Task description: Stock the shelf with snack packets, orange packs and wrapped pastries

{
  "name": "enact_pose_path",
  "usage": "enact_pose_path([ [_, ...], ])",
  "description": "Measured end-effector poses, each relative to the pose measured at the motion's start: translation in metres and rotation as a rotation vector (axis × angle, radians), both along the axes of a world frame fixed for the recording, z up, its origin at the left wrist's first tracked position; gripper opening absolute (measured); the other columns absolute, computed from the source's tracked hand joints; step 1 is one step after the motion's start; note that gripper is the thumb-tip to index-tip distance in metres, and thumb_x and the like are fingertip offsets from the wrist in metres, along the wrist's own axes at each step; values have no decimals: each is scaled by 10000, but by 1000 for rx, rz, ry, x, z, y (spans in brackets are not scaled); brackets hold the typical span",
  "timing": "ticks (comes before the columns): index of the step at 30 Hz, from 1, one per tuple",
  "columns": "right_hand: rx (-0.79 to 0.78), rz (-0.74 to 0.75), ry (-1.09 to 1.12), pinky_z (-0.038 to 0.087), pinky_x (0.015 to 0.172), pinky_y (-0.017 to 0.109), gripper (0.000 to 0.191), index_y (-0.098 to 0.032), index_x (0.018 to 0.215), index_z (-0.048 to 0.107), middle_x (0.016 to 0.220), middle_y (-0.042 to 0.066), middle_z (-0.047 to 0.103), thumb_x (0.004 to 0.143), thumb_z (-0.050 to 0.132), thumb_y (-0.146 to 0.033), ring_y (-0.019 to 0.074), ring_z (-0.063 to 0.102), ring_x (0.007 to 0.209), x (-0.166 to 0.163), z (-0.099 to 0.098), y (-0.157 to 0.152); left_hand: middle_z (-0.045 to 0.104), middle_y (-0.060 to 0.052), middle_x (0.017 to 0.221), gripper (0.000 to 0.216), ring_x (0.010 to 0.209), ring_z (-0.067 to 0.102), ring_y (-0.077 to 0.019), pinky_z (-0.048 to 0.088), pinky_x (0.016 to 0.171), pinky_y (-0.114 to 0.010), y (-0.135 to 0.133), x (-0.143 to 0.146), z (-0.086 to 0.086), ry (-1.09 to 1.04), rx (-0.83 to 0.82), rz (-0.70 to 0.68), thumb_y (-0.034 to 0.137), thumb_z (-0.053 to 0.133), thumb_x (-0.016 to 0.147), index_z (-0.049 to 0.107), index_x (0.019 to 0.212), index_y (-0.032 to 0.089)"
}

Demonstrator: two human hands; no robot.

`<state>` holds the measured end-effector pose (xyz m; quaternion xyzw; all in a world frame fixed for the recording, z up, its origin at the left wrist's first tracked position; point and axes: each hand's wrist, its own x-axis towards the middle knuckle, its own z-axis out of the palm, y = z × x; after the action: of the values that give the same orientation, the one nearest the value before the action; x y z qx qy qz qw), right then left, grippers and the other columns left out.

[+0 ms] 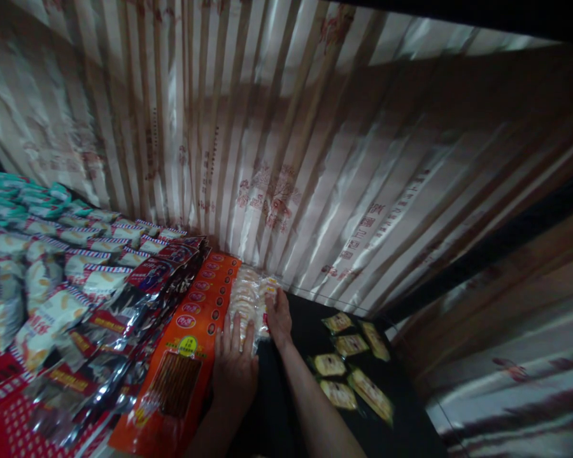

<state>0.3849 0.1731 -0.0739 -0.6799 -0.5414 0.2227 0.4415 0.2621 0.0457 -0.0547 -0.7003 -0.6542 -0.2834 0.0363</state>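
Note:
Clear plastic packets of pale, round food pieces [244,298] lie in a row on the dark table. My left hand [233,356] rests flat on their near end, fingers spread, its outer side by a long orange package [200,318] with brown sticks showing through a window. Against the right side of the row, my right hand [279,318] touches a clear packet with red and yellow print [266,299]. Its fingers look stretched along that edge, though some are hidden.
Several small yellowish packets [349,345] lie scattered on the black tabletop [310,318] to the right. Dark red shiny packs [119,324], white snack bags [52,318] and green bags [28,194] fill the left. A red basket [16,413] stands front left; printed pleated sheeting [277,140] hangs behind.

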Motion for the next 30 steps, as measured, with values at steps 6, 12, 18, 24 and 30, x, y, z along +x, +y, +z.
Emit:
enact_pose_path([
  [6, -23, 52, -104, 212, 1077, 403, 673, -105, 1336, 380, 1401, 143, 377, 836, 306, -548, 250, 286, 1317, 3, -2, 1, 361, -84, 1431, 549, 1329, 254, -314, 210, 1069, -514, -2, 0, -1, 20, 11, 3, 318, 491, 803, 403, 1338, 233],
  [12, 52, 31, -168, 197, 1077, 443, 582, -181, 1305, 442, 1388, 86, 408, 855, 300, -521, 249, 204, 1346, 10, 9, -14, 316, -112, 1450, 619, 1349, 205, -329, 199, 1068, -533, -2, -1, -2, -18, 31, -24, 338, 518, 779, 353, 1365, 224],
  [18, 111, -82, -111, 239, 1068, 422, 617, -77, 1241, 492, 1372, 175, 399, 859, 279, -512, 250, 322, 1289, 12, 35, -71, 284, -126, 1462, 585, 1366, 125, -346, 146, 1069, -584, -8, -4, 14, -61, 96, -65, 301, 514, 784, 387, 1344, 189],
  [24, 255, -93, -52, 336, 1011, 403, 421, -133, 1160, 528, 1241, 137, 532, 879, 349, -391, 200, 465, 1168, 19, 38, -178, 491, -139, 1308, 372, 1300, 320, -263, 343, 1025, -469, -45, 3, 30, -255, 155, -298, 177, 396, 846, 515, 1195, 131],
  [30, 189, -229, -75, 439, 869, 375, 304, -164, 986, 595, 992, 106, 640, 859, 389, -349, 206, 578, 948, 46, 15, -277, 644, -93, 1023, 308, 970, 571, -192, 481, 872, -352, -129, 31, 0, -350, -174, -692, 164, 347, 841, 616, 993, 167],
])
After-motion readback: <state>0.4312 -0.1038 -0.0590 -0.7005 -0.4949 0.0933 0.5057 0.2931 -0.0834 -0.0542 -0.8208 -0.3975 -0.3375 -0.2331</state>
